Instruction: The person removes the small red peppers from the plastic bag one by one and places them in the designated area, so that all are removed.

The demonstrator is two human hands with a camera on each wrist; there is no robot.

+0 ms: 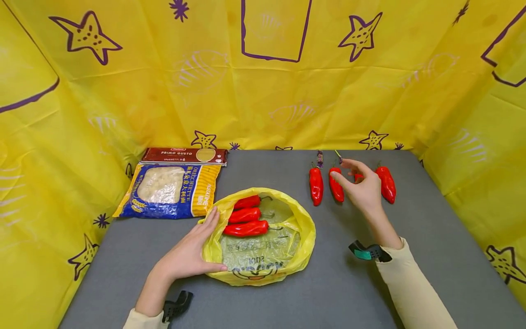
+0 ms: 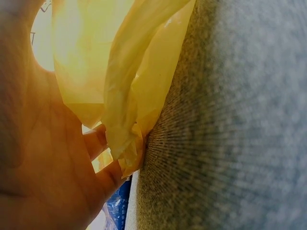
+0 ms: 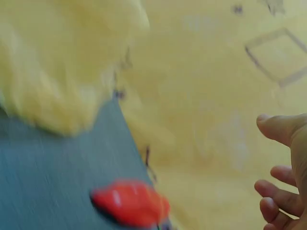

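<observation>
A yellow plastic bag [image 1: 304, 256] lies with its mouth spread wide, three red peppers [image 1: 246, 228] inside at its left. My left hand [image 1: 185, 256] rests on the bag's left rim, fingers and thumb far apart and fairly straight. The left wrist view shows yellow film over some fingertips. To the bag's right is a row of several red peppers [image 1: 315, 186]. Over that row hovers my right hand [image 1: 363, 187], fingers loosely bent, nothing held. It partly hides one pepper [image 1: 359, 177]. In the right wrist view a red pepper [image 3: 132, 203] appears blurred, apart from the hand.
A blue and yellow orecchiette bag [image 1: 164, 192] lies at the back left, with a brown spaghetti pack [image 1: 185, 156] behind it. Behind the peppers is a small purple wrapped item [image 1: 320, 159]. Yellow patterned cloth [image 1: 263, 105] encloses the grey table [image 1: 271, 169] at the back and sides.
</observation>
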